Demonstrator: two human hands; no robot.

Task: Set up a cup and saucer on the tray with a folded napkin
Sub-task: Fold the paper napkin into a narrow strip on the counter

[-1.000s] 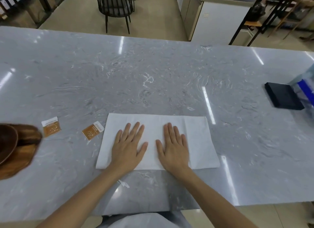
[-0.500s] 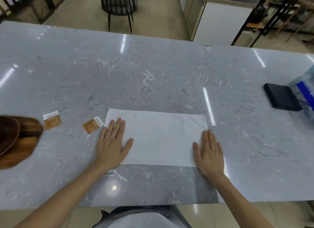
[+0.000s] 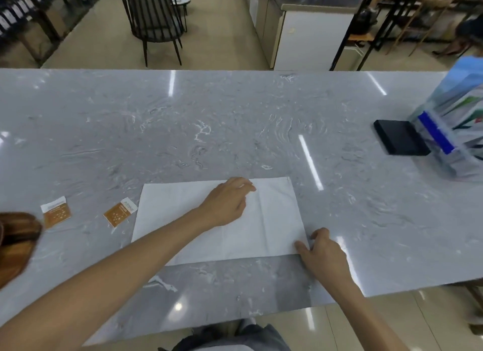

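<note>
A white napkin lies flat, folded to a long rectangle, on the grey marble counter. My left hand reaches across it and rests palm down on its middle, fingers pointing right near the far edge. At the napkin's near right corner, my right hand has its thumb on the paper and its fingers curled at the edge, pinching the corner. Dark wooden ware, partly cut off, sits at the left edge. No cup is in view.
Two orange sachets lie left of the napkin. A black box and a clear plastic leaflet holder stand at the right. The counter's near edge runs just below my arms; a chair stands beyond the far edge.
Both hands had spread outward, smoothing the napkin. Now my left hand has crossed to the napkin's middle and my right hand has curled onto the near right corner.
</note>
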